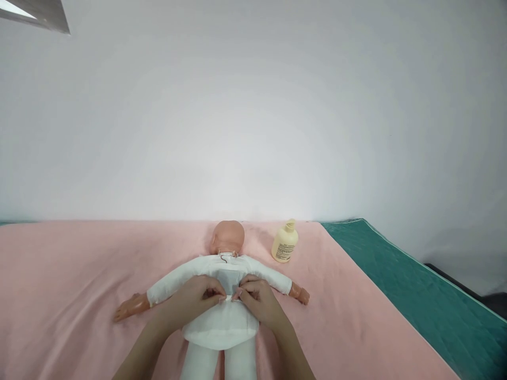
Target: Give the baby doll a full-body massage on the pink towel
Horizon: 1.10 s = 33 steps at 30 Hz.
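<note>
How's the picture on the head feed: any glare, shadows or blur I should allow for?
Head view: wall brightest mid-frame, dimming toward the corners; head view: soft shadow beside the doll's head; head view: left hand and right hand fairly clear, but fine detail where they meet the white garment looks soft; head view: print on the bottle too small to read.

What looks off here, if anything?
A dark, curled strand just below the doll's head, possibly a loose thread or wire: it stands out against the white garment. The pink sheet is rumpled at left. No spill visible.
</note>
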### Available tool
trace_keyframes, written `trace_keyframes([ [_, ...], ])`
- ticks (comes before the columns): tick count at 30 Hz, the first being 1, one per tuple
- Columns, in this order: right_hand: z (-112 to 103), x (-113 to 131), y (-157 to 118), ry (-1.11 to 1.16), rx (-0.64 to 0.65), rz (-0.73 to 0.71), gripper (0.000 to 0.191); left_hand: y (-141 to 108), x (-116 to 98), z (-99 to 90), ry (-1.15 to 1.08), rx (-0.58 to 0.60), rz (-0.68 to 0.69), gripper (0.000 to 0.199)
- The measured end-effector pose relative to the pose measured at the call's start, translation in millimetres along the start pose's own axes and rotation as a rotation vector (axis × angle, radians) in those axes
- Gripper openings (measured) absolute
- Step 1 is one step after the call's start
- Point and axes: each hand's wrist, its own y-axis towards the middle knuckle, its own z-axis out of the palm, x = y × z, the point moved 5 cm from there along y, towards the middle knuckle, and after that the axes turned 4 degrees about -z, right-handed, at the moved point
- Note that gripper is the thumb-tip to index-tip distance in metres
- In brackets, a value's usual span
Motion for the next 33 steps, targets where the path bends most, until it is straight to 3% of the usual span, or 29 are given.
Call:
trace_keyframes([
  [3, -5.2, 0.0, 5.0, -0.014, -0.202, -0.055, 0.033, 6.4, 0.3, -1.2, -0.013, 0.002, -0.031, 0.038],
  [6, -5.4, 1.3, 11.0, -0.034, -0.336, -0.097, 0.03, 10.7, 2.8, -8.5, -0.019, -0.216, -0.012, 0.043],
  [9, -0.4, 4.5, 15.9, -0.063, -0.335, -0.143, 0.024, 11.8, 6.5, -5.4, -0.04, -0.298, 0.048, 0.042],
  [12, 4.8, 4.2, 19.5, -0.155, -0.279, -0.124, 0.021, 13.5, 13.1, 1.5, -0.028, -0.271, 0.044, 0.044],
  [16, 8.8, -3.0, 28.7, -0.33, -0.231, 0.009, 0.03, 17.5, 19.2, 6.7, -0.002, -0.212, 0.043, 0.043],
  [23, 14.6, -4.4, 41.8, -0.418, -0.366, 0.109, 0.035, 16.8, 19.6, 5.9, -0.044, -0.243, 0.049, 0.044],
  [28, 13.7, 0.1, 32.4, -0.35, -0.424, 0.022, 0.026, 15.0, 21.0, 5.1, -0.084, -0.309, 0.063, 0.041],
  [33, 13.6, 3.8, 29.1, -0.204, -0.387, -0.089, 0.024, 17.9, 24.3, 7.4, -0.075, -0.277, 0.036, 0.038],
])
